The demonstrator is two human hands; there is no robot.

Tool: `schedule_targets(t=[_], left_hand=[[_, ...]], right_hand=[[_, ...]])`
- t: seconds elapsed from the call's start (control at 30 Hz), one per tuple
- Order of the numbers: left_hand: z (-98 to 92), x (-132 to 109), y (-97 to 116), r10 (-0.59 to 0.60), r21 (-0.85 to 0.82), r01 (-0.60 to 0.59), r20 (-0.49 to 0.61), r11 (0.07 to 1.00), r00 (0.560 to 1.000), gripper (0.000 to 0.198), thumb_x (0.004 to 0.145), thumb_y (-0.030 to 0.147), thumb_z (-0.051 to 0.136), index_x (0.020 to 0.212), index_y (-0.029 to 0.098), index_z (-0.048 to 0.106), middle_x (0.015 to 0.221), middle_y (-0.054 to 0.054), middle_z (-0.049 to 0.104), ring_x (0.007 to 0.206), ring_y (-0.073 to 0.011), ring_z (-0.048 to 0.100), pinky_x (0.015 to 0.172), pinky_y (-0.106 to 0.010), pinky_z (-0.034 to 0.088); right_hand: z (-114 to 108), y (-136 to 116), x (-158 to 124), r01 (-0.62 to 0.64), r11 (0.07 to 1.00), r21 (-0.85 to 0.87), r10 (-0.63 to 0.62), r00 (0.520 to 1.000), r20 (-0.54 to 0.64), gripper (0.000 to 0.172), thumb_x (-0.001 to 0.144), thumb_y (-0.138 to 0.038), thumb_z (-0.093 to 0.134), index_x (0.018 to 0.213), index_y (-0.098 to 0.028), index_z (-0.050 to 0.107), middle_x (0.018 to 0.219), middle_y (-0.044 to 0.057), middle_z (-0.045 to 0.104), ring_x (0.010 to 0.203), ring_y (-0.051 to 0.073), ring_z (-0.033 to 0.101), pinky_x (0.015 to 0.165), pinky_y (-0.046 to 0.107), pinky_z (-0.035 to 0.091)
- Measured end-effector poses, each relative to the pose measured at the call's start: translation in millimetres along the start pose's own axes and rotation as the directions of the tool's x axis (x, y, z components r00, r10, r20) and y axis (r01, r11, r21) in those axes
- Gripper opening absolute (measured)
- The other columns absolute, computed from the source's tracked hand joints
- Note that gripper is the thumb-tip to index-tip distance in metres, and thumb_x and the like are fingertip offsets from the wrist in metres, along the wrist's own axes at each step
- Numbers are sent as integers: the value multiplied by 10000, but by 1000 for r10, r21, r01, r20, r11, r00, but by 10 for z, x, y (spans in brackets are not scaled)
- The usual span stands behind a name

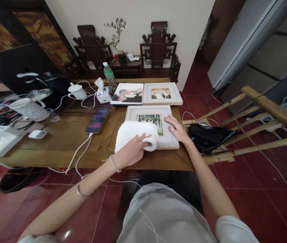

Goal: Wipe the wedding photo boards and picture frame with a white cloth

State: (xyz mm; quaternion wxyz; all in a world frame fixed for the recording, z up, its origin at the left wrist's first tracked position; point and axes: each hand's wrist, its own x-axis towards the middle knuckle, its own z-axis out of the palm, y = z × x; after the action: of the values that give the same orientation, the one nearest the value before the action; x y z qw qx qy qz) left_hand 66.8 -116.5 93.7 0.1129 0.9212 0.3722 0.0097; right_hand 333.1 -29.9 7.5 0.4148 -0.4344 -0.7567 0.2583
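Observation:
A white framed photo point(172, 140) lies flat near the table's front edge. My left hand point(133, 150) grips a folded white cloth point(128, 133), which covers the lower left part of the frame and reaches onto the table beside it. With its fingers spread, my right hand point(177, 130) rests on the frame's right side. Behind it lie a second framed photo point(147, 92) and, to the left of that one, a dark-and-white picture point(130, 94).
On the wooden table point(67, 148) stand a green-labelled bottle point(110, 77), a tissue box point(104, 95), cups point(77, 91), a charging phone point(97, 120) and a power strip point(2, 141). A bamboo rack point(272, 108) with a black bag point(206, 136) is at right.

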Motion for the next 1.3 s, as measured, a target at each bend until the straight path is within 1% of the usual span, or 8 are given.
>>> schedule_targets(t=[0.1,0.23,0.47,0.63,0.77,0.93,1.1,1.3], left_hand=[[25,-5,67,-10,-45,10,0,999,1000,552,754,-28,351,1209,145,611,1509,-106,401,1428,-272,308,1115,-481,358],[155,243,-17,-83,25,85,-66,996,994,522,774,-4,385,1230,135,599,1541,-132,336,1439,-340,258,1121,-575,305],[170,989,-657,-225,61,246,-243,967,944,524,812,23,362,1309,80,521,1606,-162,110,1463,-391,119,1128,-623,218],[71,1240,-847,-184,79,202,-187,976,965,534,811,20,361,1312,105,526,1597,-121,194,1458,-398,125,1111,-649,210],[53,1074,-620,-65,137,77,-86,988,994,502,824,33,349,1269,117,565,1557,-129,304,1439,-375,215,1084,-626,285],[0,526,-126,15,78,-20,62,997,998,492,815,26,359,1239,130,586,1513,-146,383,1391,-359,339,1033,-560,396],[-38,73,222,90,-34,-88,87,996,992,505,816,5,335,1224,165,586,1503,-103,413,1436,-296,281,1085,-509,373],[139,323,127,-33,30,33,-3,999,999,521,796,1,385,1271,127,559,1571,-143,264,1453,-361,197,1118,-600,282]], right_hand=[[-2,-3,-5,0,1000,4,0,1000,4,498,766,-144,511,1235,-263,626,1382,46,569,1409,239,346,1170,509,240],[-8,-6,-4,-7,1000,3,7,1000,8,483,775,-161,521,1236,-264,624,1383,48,569,1411,243,342,1171,507,234],[7,-1,-7,-2,1000,-13,2,1000,-10,495,767,-139,506,1236,-243,627,1375,56,575,1408,243,347,1173,507,244],[33,-32,-1,-25,999,-25,23,999,-44,519,741,-122,492,1228,-233,635,1366,54,581,1405,251,353,1176,510,248],[42,-52,2,-31,999,-23,30,998,-49,518,737,-124,494,1222,-237,638,1359,52,585,1403,252,357,1174,503,258],[53,-40,0,-21,1000,-19,20,998,-53,510,735,-125,495,1210,-238,640,1354,60,591,1402,252,358,1170,511,255],[45,-54,-5,-18,999,-26,17,999,-48,499,740,-128,500,1205,-248,638,1347,48,598,1398,246,367,1172,506,253],[28,-61,-7,-9,999,-35,8,1000,-29,489,760,-147,501,1221,-242,633,1360,55,586,1404,256,354,1171,509,255]])
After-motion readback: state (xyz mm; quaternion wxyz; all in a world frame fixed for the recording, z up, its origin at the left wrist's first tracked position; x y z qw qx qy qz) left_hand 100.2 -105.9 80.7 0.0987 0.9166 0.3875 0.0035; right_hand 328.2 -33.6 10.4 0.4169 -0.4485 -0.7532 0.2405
